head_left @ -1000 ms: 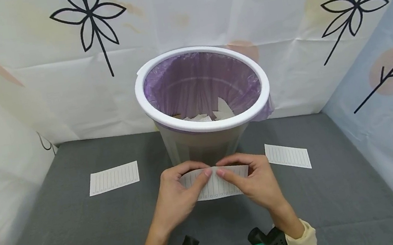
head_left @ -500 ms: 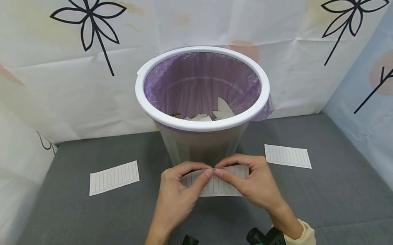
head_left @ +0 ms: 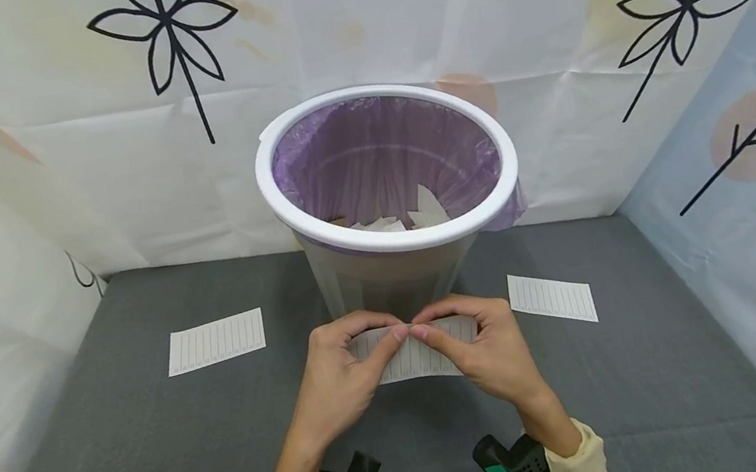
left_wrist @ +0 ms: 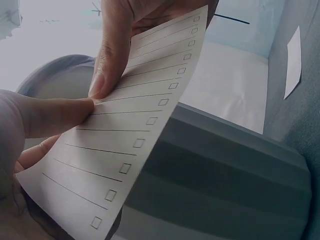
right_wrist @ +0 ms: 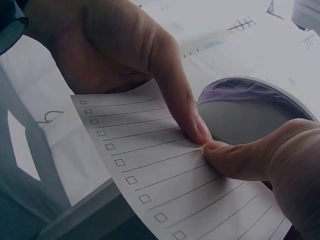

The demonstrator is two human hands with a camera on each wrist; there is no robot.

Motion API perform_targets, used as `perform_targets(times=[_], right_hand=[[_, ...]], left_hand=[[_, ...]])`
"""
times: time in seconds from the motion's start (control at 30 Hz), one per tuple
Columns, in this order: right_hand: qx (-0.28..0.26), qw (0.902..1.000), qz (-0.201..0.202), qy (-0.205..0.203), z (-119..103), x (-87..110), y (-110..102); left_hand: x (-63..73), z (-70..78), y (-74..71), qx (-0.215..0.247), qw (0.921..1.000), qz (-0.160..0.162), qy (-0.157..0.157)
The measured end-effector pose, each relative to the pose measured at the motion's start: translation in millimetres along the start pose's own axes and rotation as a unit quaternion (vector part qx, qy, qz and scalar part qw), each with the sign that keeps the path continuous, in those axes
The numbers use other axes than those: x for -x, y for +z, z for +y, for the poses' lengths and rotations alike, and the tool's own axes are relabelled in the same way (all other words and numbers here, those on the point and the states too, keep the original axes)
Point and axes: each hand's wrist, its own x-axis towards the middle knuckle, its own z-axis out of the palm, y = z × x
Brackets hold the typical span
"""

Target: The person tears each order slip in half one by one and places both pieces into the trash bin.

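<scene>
A lined paper slip (head_left: 415, 356) with small checkboxes along one edge is held up in front of the bin. My left hand (head_left: 345, 363) pinches its upper edge near the middle, thumb on the printed face and fingers behind. Right beside it my right hand (head_left: 482, 342) pinches the same edge, the two thumb tips meeting. In the left wrist view the paper (left_wrist: 125, 120) bows slightly and looks whole, its checkboxes facing the camera. The right wrist view shows the thumbs pressed together on the sheet (right_wrist: 165, 165). The fingers behind the paper are mostly hidden.
A white-rimmed bin (head_left: 399, 243) with a purple liner (head_left: 380, 147) stands just beyond the hands, with paper pieces (head_left: 427, 211) inside. One lined slip (head_left: 215, 342) lies on the grey table (head_left: 163, 460) to the left, another slip (head_left: 552, 298) to the right. Printed cloth walls surround the table.
The two thumbs have come together at the paper's upper edge, and the slip's lower edge has tilted a little. Both hands keep their places in front of the bin.
</scene>
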Motion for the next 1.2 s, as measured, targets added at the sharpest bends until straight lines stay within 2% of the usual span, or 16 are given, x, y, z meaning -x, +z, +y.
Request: perform_targets(times=[0.2,0.47,0.93,1.2], right_hand=[[0.006,0.9987,0.006,-0.05,0.6,-1.9,3.1],[0.008,0.9974,0.008,-0.071,4.5,-2.9,5.6],[0.007,0.9976,0.019,-0.067,4.8,-2.9,7.7],[0.001,0.9983,0.027,-0.052,4.0,-1.4,7.6]], left_hand=[[-0.7,-1.6,-1.8,0.015,0.9996,-0.009,-0.021],[-2.2,-2.9,-3.8,0.053,0.9971,-0.018,-0.052],[-2.8,-4.8,-4.5,0.102,0.9892,-0.022,-0.103],[-2.6,-5.3,-4.2,0.103,0.9874,-0.01,-0.119]])
